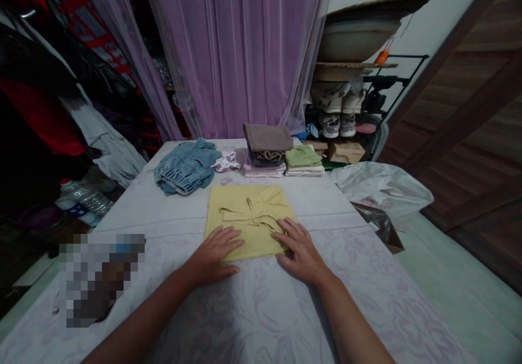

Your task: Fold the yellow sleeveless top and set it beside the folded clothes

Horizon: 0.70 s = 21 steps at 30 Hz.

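A yellow garment [244, 233] lies folded into a flat, roughly square shape on the cloth-covered table [261, 309]. Strips of the same yellow fabric, like ties, rest across its top. My left hand [216, 255] is spread flat at the garment's near left corner, fingers on the fabric and thumb on the tablecloth. At the near right edge my right hand [299, 250] rests with fingers apart, fingertips touching the cloth. Neither hand grasps anything.
Blue denim clothing [185, 165] lies loosely at the back left, beside a small patterned cloth [226, 161]. Two folded stacks stand behind the garment, one topped by a brown piece [269, 137], the other by a green piece [304, 156]. A blurred-out item [101, 279] lies front left.
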Motion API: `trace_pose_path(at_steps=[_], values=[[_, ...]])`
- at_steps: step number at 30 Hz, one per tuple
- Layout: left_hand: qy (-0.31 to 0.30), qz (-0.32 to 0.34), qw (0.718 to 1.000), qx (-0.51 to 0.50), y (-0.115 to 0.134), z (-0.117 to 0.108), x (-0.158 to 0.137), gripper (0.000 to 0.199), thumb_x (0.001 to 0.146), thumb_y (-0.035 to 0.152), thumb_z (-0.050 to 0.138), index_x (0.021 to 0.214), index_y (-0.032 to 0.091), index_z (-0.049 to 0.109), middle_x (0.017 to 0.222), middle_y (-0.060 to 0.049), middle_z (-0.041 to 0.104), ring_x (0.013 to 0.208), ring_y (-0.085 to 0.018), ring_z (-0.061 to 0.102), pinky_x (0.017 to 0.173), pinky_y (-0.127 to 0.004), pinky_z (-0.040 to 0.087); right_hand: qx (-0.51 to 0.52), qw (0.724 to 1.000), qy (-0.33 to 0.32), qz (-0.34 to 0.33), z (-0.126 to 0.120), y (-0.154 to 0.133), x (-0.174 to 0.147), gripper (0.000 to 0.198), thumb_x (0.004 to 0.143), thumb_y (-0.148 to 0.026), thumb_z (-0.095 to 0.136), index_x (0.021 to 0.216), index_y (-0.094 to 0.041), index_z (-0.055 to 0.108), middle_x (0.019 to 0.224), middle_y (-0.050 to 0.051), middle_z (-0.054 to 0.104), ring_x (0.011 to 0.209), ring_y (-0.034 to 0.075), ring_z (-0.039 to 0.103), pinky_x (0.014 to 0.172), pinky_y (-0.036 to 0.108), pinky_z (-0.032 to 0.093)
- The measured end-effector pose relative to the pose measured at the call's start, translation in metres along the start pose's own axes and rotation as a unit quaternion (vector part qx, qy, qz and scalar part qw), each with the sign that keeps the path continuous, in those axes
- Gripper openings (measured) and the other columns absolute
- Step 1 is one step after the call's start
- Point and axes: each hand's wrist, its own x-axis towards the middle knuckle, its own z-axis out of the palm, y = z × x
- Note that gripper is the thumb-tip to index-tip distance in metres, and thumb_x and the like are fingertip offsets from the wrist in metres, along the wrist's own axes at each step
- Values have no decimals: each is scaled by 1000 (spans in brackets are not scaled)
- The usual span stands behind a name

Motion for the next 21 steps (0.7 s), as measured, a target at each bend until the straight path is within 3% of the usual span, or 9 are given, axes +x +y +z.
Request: trace_pose_path(at_steps=[3, 8, 12, 16, 21], values=[[-3, -17, 1000, 10, -6, -8, -23, 45, 82, 22, 58, 127, 23, 59, 133, -9, 60, 126, -23, 51, 111, -40, 35, 0, 1000, 10, -3, 0, 1, 0, 52, 67, -14, 55, 116, -20, 68, 146, 13, 48, 139, 30, 37, 109, 53, 33], [-35, -28, 997, 62, -9, -12, -28, 59, 75, 2, 47, 127, 26, 58, 126, -6, 64, 115, -22, 58, 100, -37, 44, -13, 1000, 21, -5, 3, 4, -2, 56, 62, -9, 50, 114, -19, 69, 145, 14, 49, 136, 28, 41, 109, 50, 35], [-37, -45, 995, 84, -11, -7, -25, 59, 78, 1, 41, 130, 26, 56, 126, -6, 64, 115, -21, 59, 96, -35, 46, -8, 1000, 27, 1, 5, 7, -9, 53, 67, -15, 53, 117, -21, 68, 144, 14, 50, 134, 30, 44, 106, 50, 40], [-30, -135, 989, 58, -12, -13, -19, 43, 82, 8, 43, 120, 23, 60, 116, -7, 69, 109, -21, 62, 93, -33, 46, -15, 999, 44, 9, 5, 7, -12, 44, 74, -22, 56, 117, -23, 68, 144, 14, 50, 132, 31, 47, 104, 50, 42], [40, -239, 970, 3, -7, -25, -10, 27, 85, 16, 44, 104, 23, 62, 102, -4, 71, 96, -20, 65, 82, -29, 46, -23, 997, 74, 4, 3, 4, -10, 71, 70, -14, 50, 141, -21, 48, 146, 13, 46, 133, 28, 45, 106, 48, 42]])
